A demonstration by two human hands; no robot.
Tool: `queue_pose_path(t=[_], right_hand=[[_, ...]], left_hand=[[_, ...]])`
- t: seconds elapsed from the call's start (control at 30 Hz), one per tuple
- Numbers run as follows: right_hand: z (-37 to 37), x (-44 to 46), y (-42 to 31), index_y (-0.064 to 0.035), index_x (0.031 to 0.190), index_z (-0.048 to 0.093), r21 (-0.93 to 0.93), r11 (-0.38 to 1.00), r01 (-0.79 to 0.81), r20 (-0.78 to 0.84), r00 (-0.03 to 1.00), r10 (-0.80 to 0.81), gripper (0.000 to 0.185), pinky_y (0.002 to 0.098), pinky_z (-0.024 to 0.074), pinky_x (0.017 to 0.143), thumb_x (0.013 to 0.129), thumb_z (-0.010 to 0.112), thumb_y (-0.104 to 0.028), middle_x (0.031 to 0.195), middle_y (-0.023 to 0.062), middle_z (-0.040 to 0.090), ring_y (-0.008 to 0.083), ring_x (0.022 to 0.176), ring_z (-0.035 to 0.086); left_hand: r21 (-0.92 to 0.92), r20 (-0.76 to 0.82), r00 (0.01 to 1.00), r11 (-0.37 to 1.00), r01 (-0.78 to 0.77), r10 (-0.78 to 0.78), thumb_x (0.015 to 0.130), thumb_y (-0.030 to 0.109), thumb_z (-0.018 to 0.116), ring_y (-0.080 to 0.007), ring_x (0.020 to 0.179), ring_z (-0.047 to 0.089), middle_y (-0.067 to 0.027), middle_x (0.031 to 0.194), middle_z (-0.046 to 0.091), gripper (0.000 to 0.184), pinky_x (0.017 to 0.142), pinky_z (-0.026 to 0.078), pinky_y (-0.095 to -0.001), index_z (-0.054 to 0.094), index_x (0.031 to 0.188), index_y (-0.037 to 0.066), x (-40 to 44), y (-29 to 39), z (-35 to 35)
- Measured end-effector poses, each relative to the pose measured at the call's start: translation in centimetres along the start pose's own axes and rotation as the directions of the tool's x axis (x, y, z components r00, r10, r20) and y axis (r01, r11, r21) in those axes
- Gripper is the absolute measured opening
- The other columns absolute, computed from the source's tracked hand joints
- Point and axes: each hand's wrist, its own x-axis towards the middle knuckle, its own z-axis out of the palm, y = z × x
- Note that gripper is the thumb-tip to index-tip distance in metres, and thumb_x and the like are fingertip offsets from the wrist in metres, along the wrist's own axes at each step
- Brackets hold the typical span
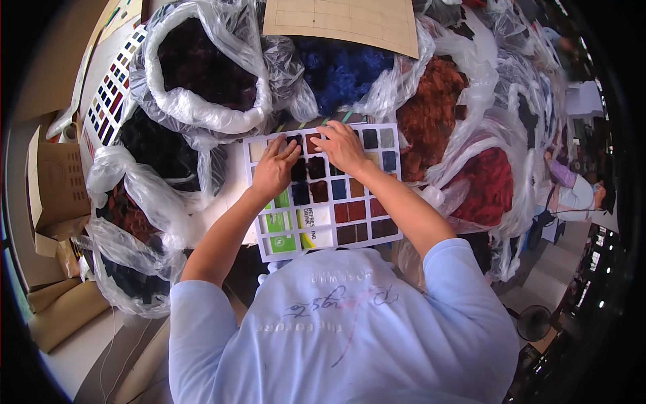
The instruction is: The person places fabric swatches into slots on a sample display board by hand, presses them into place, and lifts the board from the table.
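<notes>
A white grid frame (pixel 256 244) with rows of square windows lies in front of my chest. Coloured fibre swatches fill many windows, among them a red-brown swatch (pixel 348 211) and a blue swatch (pixel 338 189). My left hand (pixel 274 165) rests on the upper left of the frame, fingers extended beside a dark swatch (pixel 298 170). My right hand (pixel 343 147) lies over the top middle, its fingers apart and touching the frame around a rust-coloured swatch (pixel 313 143). Green and white printed card (pixel 279 222) shows through the lower left windows. The hands cover some windows.
Plastic bags of loose fibre surround the frame: dark purple (pixel 202 67), blue (pixel 343 71), rust (pixel 434 114), red (pixel 484 185) and black (pixel 158 151). A tan board (pixel 343 23) overhangs the back. Another swatch card (pixel 111 94) stands left. A person (pixel 572 192) is at far right.
</notes>
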Motion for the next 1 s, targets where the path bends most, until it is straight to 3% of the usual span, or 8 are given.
queue_pose_path(t=[0.13, 0.23, 0.3, 0.57, 0.8, 0.87, 0.93, 1.0], right_hand=[[1.3, -0.4, -1.1, -0.0070, 0.112, 0.068, 0.009, 1.000, -0.011, 0.068, 0.998, 0.011, 0.030, 0.0441, 0.0382, 0.104, 0.084, 0.064, -0.017, 0.122, 0.0105, 0.062, 0.0341, 0.122, 0.050], [0.4, -1.8, -2.6, -0.0047, 0.137, 0.049, -0.075, 0.997, -0.034, 0.317, 0.947, 0.056, 0.058, 0.0457, 0.0237, 0.115, 0.089, 0.062, -0.035, 0.146, 0.0172, 0.040, 0.0335, 0.140, 0.031], [0.7, -2.8, -3.5, -0.0058, 0.151, 0.028, -0.173, 0.984, -0.047, 0.457, 0.881, 0.122, 0.081, 0.0473, 0.0066, 0.120, 0.091, 0.052, -0.054, 0.159, 0.0205, 0.015, 0.0309, 0.149, 0.010], [-0.1, -4.4, -4.6, -0.0078, 0.150, 0.031, -0.188, 0.981, 0.058, 0.507, 0.861, 0.046, 0.080, 0.0513, 0.0053, 0.119, 0.091, 0.046, -0.060, 0.159, 0.0168, 0.020, 0.0303, 0.148, 0.013], [0.1, -5.0, -5.7, -0.0094, 0.151, 0.028, -0.265, 0.964, 0.004, 0.530, 0.836, 0.142, 0.080, 0.0503, 0.0046, 0.119, 0.091, 0.047, -0.059, 0.160, 0.0146, 0.017, 0.0301, 0.149, 0.010], [-0.6, -4.6, -6.0, -0.0063, 0.150, 0.032, -0.130, 0.982, -0.139, 0.562, 0.805, 0.188, 0.075, 0.0504, 0.0058, 0.119, 0.093, 0.048, -0.053, 0.159, 0.0164, 0.019, 0.0309, 0.149, 0.011], [-1.8, -6.8, -7.6, -0.0031, 0.141, 0.044, -0.017, 0.936, -0.350, 0.226, 0.911, 0.345, 0.060, 0.0494, 0.0166, 0.117, 0.095, 0.053, -0.040, 0.153, 0.0216, 0.030, 0.0339, 0.145, 0.023], [-3.2, -11.2, -9.1, -0.0011, 0.133, 0.053, 0.134, 0.870, -0.475, -0.137, 0.860, 0.491, 0.050, 0.0472, 0.0282, 0.112, 0.094, 0.059, -0.032, 0.143, 0.0234, 0.044, 0.0364, 0.136, 0.039]], left_hand=[[-0.076, 0.154, 0.988, 0.997, 0.035, -0.023, 0.087, 0.026, 0.063, -0.0379, 0.142, 0.029, -0.0140, 0.144, 0.048, 0.053, 0.116, 0.025, -0.0481, 0.052, 0.135, 0.005, -0.2, 0.2, -1.5], [0.032, 0.284, 0.959, 0.999, -0.021, 0.011, 0.087, 0.058, 0.055, -0.0379, 0.147, 0.015, -0.0170, 0.158, 0.022, 0.087, 0.119, 0.015, -0.0475, 0.028, 0.150, 0.004, -1.4, 0.8, -1.1], [0.060, 0.275, 0.962, 0.998, -0.005, -0.012, 0.088, 0.059, 0.052, -0.0380, 0.147, 0.014, -0.0178, 0.157, 0.022, 0.087, 0.119, 0.014, -0.0474, 0.028, 0.150, 0.004, -1.3, 1.3, -0.3], [0.060, 0.314, 0.949, 0.997, -0.052, 0.031, 0.093, 0.059, 0.041, -0.0325, 0.148, 0.015, -0.0199, 0.156, 0.024, 0.085, 0.120, 0.013, -0.0447, 0.027, 0.148, -0.004, -3.2, 5.1, -1.5], [-0.028, 0.366, 0.930, 0.999, -0.024, 0.032, 0.091, 0.051, 0.054, -0.0343, 0.146, 0.019, -0.0212, 0.156, 0.024, 0.081, 0.119, 0.014, -0.0460, 0.030, 0.147, -0.004, -4.6, 6.2, -0.6], [-0.077, 0.423, 0.905, 0.997, -0.023, 0.054, 0.093, 0.050, 0.052, -0.0356, 0.144, 0.026, -0.0225, 0.152, 0.033, 0.075, 0.118, 0.019, -0.0468, 0.038, 0.143, -0.004, -3.3, 5.3, -1.5], [-0.060, 0.346, 0.928, 0.990, -0.127, 0.140, 0.095, 0.044, 0.052, -0.0383, 0.133, 0.043, -0.0243, 0.139, 0.049, 0.062, 0.113, 0.029, -0.0484, 0.049, 0.133, -0.004, -1.1, 5.2, -2.3], [-0.264, 0.130, 0.986, 0.963, -0.064, 0.101, 0.095, 0.034, 0.055, -0.0392, 0.116, 0.056, -0.0235, 0.122, 0.060, 0.048, 0.103, 0.039, -0.0483, 0.056, 0.123, -0.005, 1.2, 6.9, -2.8]])
